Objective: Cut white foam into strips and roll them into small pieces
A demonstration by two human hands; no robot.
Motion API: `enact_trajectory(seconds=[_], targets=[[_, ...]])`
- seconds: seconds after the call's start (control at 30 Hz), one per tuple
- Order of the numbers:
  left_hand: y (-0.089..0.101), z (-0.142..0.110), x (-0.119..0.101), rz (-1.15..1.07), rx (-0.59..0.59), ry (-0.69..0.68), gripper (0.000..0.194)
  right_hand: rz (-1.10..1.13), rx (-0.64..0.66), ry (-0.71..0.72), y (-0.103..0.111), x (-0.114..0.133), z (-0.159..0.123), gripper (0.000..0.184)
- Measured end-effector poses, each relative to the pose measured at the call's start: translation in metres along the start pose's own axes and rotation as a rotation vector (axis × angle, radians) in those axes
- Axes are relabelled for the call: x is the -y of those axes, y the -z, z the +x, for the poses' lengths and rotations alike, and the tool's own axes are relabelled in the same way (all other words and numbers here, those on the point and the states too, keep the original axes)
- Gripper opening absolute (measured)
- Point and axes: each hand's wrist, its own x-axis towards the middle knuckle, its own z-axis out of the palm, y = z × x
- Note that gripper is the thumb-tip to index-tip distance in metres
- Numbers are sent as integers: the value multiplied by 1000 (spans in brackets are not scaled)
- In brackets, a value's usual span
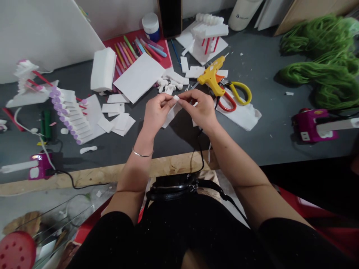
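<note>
Between the fingertips of both hands is a small white piece (pixel 176 98), its material too small to tell. My left hand (pixel 157 112) pinches it from one side, and my right hand (pixel 200 109) pinches it from the other. Just beyond the fingers lies a heap of small white twisted bits (pixel 168 86). A yellow glue gun (pixel 212 76) rests past my right hand, beside pliers or cutters with one yellow handle (pixel 243 93) and a red-orange handle (pixel 228 102). White rectangular pieces (pixel 123 124) are spread left of my left hand.
A white stair model (pixel 73 116) with purple discs stands at the left; another white model (pixel 210 33) on red posts is at the back. Coloured pens (pixel 127 52) lie on a red sheet. Green yarn (pixel 314 63) and a purple device (pixel 315 125) sit right. A black cable (pixel 201 149) crosses the table edge.
</note>
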Motion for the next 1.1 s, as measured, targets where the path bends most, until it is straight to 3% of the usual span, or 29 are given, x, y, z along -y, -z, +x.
enact_trajectory(seconds=[0.27, 0.47, 0.67, 1.1], targets=[[1, 0, 0, -1, -1, -54, 40, 37, 5, -6, 2, -1, 2, 19], [0, -2, -1, 79, -65, -121, 38, 71, 34, -49, 3, 2, 2, 37], [-2, -2, -2, 16, -34, -117, 42, 126, -58, -76, -1, -6, 2, 47], [-4, -2, -1, -107, -66, -75, 41, 6, -110, 84, -3, -1, -2, 29]])
